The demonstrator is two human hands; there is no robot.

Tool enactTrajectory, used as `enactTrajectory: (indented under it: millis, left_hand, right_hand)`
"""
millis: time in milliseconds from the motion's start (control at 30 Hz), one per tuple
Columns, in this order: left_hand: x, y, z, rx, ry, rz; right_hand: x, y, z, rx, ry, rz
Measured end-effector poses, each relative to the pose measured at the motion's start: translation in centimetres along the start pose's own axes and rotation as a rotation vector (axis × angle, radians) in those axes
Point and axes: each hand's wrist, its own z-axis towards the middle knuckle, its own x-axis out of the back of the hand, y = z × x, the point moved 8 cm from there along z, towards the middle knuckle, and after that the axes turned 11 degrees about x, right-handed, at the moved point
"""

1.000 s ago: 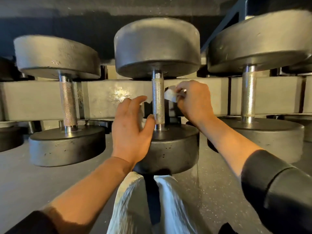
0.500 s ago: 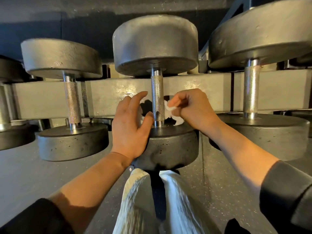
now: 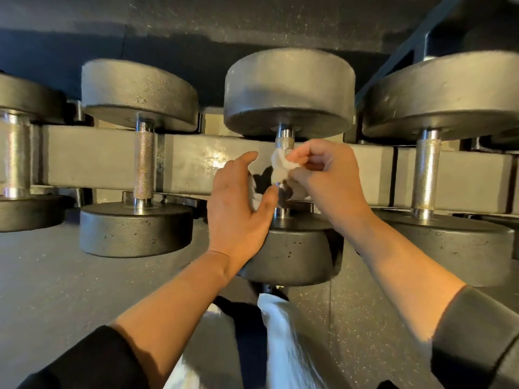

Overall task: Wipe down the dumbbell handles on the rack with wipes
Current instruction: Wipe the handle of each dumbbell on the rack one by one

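Both forearms reach up and forward from the bottom of the head view, dark sleeves pushed back near the elbows, and meet at the third dumbbell from the left (image 3: 289, 91) on the rack (image 3: 92, 158).

The right hand (image 3: 325, 178) has its fingers curled, and its grip pinches a crumpled white wipe (image 3: 279, 167) between thumb and forefinger. The wipe is pressed against the knurled handle (image 3: 284, 141) and hides most of it; only a short stretch of knurling shows above the wipe, just under the upper weight head, and a chrome collar shows below it.

The left hand (image 3: 238, 206) stands on the left of the same handle, palm turned toward it, fingers straight and spread, thumb reaching toward the bottom of the handle near the collar. Its grip is wide and holds nothing. Its wrist lies in front of the left edge of the lower weight head (image 3: 297, 248).

The dumbbells stand in a row along the rack's grey front rail. The neighbour on the left (image 3: 144, 164) and the neighbour on the right (image 3: 425, 172) both have bare handles. There is open room between the handles, but the weight heads nearly touch edge to edge. A fifth handle (image 3: 14, 153) is cut off at the rack's left end. Below the rack lies speckled dark floor (image 3: 56, 290), with a white cloth (image 3: 283, 341) hanging between the forearms.
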Motion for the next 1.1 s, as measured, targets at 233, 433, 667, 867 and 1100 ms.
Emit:
enactTrajectory:
  millis: [233,433,667,867,1100]
  left_hand:
    - [7.7,-3.2,0.4,-0.071,0.112,0.041]
    - [14.3,-8.7,2.3,-0.075,0.168,0.151]
    - [14.5,-13.2,4.4,-0.033,0.083,0.207]
    - [14.8,-13.6,4.3,-0.04,0.143,0.1]
    - [14.8,-14.1,4.4,-0.024,0.139,0.06]
  right_hand:
    - [-7.3,-3.6,1.4,0.095,-0.09,-0.085]
    - [-13.8,-4.6,1.8,0.058,-0.157,-0.129]
    - [-17.5,-3.6,3.7,-0.028,-0.037,-0.137]
    - [-20.8,-4.1,5.2,0.013,0.006,-0.028]
    - [-21.1,-1.7,4.5,-0.041,0.055,-0.027]
